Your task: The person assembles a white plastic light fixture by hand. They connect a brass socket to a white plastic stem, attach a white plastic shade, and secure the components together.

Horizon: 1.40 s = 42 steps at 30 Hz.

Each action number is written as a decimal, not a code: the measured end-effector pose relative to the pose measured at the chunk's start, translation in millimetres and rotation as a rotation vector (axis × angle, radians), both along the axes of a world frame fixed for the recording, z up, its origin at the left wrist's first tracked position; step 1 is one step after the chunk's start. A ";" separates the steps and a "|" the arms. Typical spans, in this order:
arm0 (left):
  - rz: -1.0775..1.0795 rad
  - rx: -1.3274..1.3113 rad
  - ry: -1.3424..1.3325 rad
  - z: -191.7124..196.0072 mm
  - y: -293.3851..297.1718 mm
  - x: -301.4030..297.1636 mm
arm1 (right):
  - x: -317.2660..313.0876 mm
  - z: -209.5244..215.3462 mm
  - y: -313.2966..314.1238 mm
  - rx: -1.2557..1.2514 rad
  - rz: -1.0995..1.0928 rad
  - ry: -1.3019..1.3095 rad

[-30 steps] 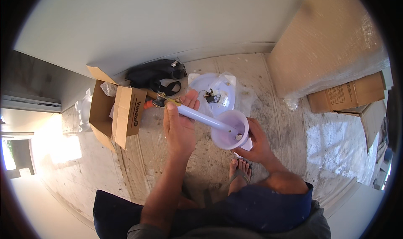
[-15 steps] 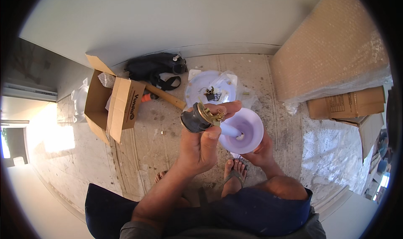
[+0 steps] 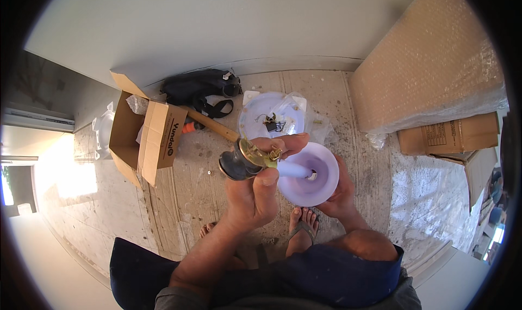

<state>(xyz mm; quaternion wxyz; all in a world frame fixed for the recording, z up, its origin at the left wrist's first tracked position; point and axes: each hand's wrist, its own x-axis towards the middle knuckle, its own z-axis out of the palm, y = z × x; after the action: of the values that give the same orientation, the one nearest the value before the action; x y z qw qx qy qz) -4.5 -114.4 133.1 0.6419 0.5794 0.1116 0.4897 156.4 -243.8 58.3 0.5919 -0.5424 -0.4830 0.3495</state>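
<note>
Between thumb and fingers, my left hand [image 3: 253, 198] pinches a black rounded fitting [image 3: 238, 163] with a brass-coloured collar and small brass pieces. My right hand [image 3: 341, 193] grips a pale lilac-white flared cup [image 3: 325, 171] from its outer right side; most of those fingers are hidden behind it. A white tube [image 3: 296, 169] stretches from beside my left fingers into the cup, where its end shows a small opening. On the floor beyond lies a round white dish [image 3: 255, 114] with black and brass small parts [image 3: 273, 126] in it.
An open cardboard box [image 3: 155, 141] stands at left, beside a black strapped bag [image 3: 196, 87] and a wooden handle [image 3: 212, 124]. Clear plastic wrap [image 3: 321, 129] lies by the dish. A tall bubble-wrapped package [image 3: 435, 65] and more cardboard [image 3: 448, 136] are at right.
My left hand has shifted slightly left and down with the black fitting, which has turned a little. The cup in my right hand has dropped slightly toward me.
</note>
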 end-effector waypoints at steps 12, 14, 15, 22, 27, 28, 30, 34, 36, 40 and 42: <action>-0.092 0.065 -0.014 5.7 5.0 -2.7 | 9.0 2.7 -0.6 -0.065 0.072 0.030; -0.072 0.072 -0.041 6.1 0.7 -0.2 | 6.3 5.3 1.9 -0.022 0.062 -0.014; -0.054 0.074 -0.064 5.9 -1.3 1.5 | 4.7 7.1 2.9 0.000 0.047 -0.012; 0.014 0.089 0.214 7.4 8.9 -3.4 | 13.2 32.9 14.7 -0.009 0.119 -0.217; 0.043 -0.165 0.430 16.3 16.2 -6.3 | 5.5 41.0 12.0 -0.134 0.126 0.028; -0.028 -0.212 0.377 9.7 17.8 -7.2 | 7.7 40.5 11.6 -0.193 0.164 0.224; -0.159 -0.308 0.278 -11.2 21.6 -13.4 | 10.6 38.3 11.4 -0.309 0.254 0.624; -0.186 -0.184 0.350 -20.6 18.0 -9.2 | 4.2 39.0 16.9 -0.194 0.151 0.442; -0.168 -0.156 0.461 -19.3 20.7 -11.2 | 1.0 49.7 19.0 -0.260 0.114 0.452; -0.237 -0.397 0.450 -31.4 24.7 -11.7 | -2.6 46.2 19.7 -0.345 0.095 0.489; -0.263 -0.521 0.383 -43.0 25.8 -15.9 | -3.0 40.4 20.1 -0.343 0.087 0.513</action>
<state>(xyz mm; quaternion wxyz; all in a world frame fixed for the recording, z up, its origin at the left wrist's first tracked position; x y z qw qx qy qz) -20.3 -88.6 90.1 0.7932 0.4870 0.2755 0.2404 153.3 -223.6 98.8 0.5788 -0.5073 -0.2744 0.5765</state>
